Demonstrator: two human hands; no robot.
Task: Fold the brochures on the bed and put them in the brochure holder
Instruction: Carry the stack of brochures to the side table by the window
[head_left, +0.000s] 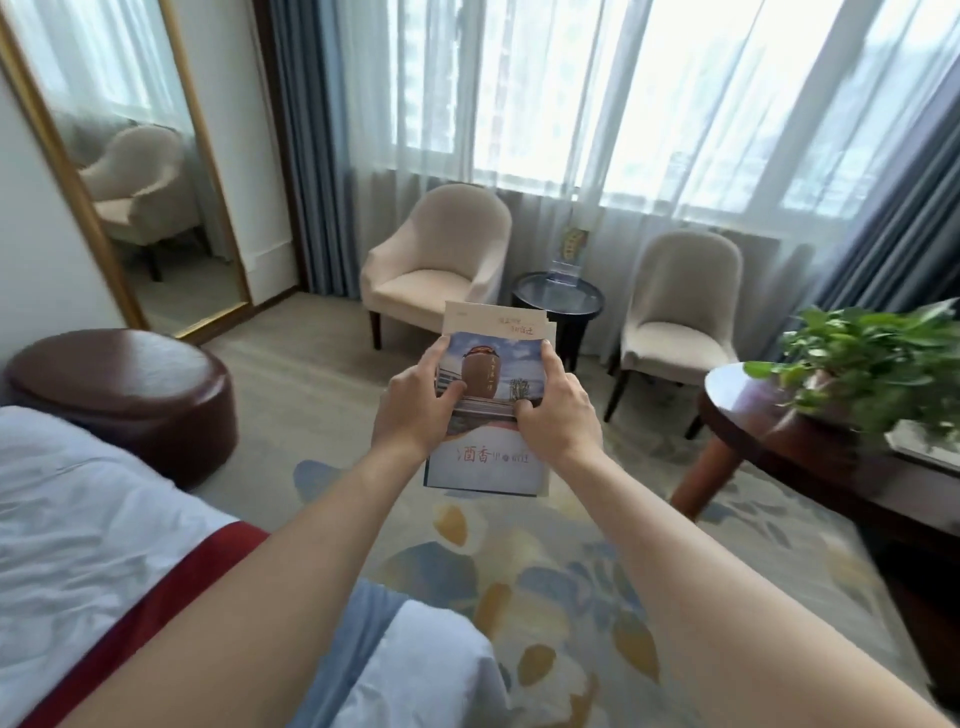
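Blurred window behind; both hands, left hand (415, 402) and right hand (553, 410), gripping brochures (485, 410) (lower sheets hidden).

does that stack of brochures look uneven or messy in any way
Yes, slightly. The brochures held by the left hand and right hand are not squared up: one pale sheet sticks out past the top edge of the front one.

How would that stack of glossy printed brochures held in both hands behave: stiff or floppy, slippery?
The stack of glossy printed brochures probably holds fairly flat: its free lower edge shows no droop. The sheets look apt to slide: upper edges already sit staggered. Likely light: the left hand and right hand grip it by the sides only.
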